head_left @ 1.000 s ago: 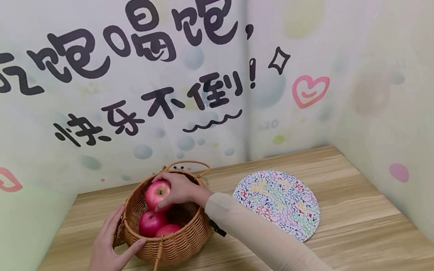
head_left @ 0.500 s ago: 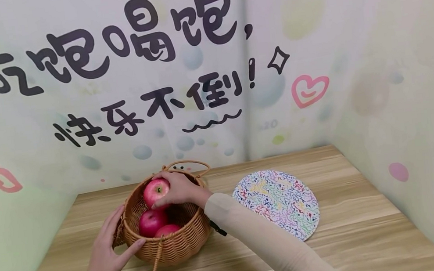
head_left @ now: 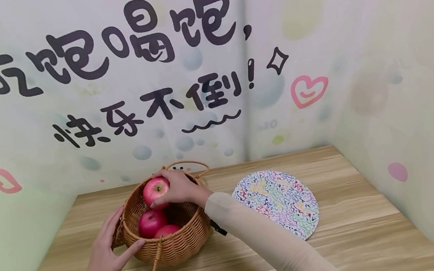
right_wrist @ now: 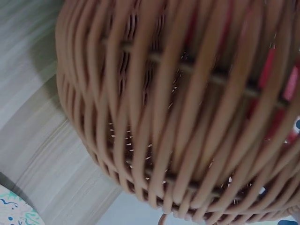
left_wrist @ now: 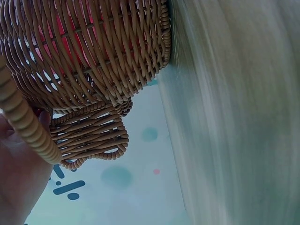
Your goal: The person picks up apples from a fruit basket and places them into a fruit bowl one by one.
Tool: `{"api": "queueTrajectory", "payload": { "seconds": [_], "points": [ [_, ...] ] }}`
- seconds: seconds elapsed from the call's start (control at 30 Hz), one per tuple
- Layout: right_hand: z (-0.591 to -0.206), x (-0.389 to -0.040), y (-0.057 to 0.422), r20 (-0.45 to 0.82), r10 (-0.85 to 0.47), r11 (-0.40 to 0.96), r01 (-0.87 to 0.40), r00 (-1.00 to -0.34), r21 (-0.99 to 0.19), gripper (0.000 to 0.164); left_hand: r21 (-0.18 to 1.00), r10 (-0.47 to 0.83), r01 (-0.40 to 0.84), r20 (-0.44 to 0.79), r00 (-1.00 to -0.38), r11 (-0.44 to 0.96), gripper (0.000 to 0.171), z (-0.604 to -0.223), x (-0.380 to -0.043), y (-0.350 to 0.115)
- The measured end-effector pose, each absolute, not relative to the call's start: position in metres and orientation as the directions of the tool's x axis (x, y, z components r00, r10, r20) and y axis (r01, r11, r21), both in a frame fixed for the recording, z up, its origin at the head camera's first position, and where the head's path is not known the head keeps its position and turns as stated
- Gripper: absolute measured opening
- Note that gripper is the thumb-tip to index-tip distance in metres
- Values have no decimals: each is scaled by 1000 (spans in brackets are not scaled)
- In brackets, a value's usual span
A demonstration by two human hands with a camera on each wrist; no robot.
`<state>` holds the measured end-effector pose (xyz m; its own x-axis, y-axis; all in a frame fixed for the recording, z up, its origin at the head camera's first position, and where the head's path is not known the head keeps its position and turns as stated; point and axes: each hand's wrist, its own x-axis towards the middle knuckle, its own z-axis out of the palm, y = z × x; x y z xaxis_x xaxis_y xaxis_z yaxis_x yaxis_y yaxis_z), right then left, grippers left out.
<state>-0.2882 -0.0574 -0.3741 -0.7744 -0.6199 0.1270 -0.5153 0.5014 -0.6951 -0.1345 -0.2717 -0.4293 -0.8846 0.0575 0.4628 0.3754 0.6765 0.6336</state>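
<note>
A round wicker basket (head_left: 179, 247) with two looped handles stands on the left half of the table. My left hand (head_left: 104, 257) holds its left side, with the thumb on the front rim and the fingers along the outer wall. In the left wrist view this hand (left_wrist: 21, 164) is beside a woven ear (left_wrist: 89, 133) on the basket. At the basket's opening my right hand (head_left: 180, 187) grips a red apple (head_left: 155, 191), stem facing up. Two more apples lie inside, a dark pink one (head_left: 152, 223) and another (head_left: 167, 231) partly behind the rim. The right wrist view shows only the basket wall close up.
A round mat (head_left: 275, 200) with a multicoloured squiggle pattern lies to the right, partly behind my right sleeve (head_left: 267, 240). One basket handle (head_left: 153, 270) hangs down toward the front. Printed walls (head_left: 218, 144) enclose the wooden table (head_left: 354, 231).
The apple and my right hand have shifted very slightly left. My left hand and the basket stay essentially in place.
</note>
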Motion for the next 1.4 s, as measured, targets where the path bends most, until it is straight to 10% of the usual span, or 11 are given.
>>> {"api": "queueTrajectory", "payload": {
  "seconds": [1.4],
  "points": [
    [-356, -278, -45, 143, -562, 532, -488, -815, -692, 72, 625, 48, 367, 466, -883, 688, 96, -429, -134, -272]
  ]
}}
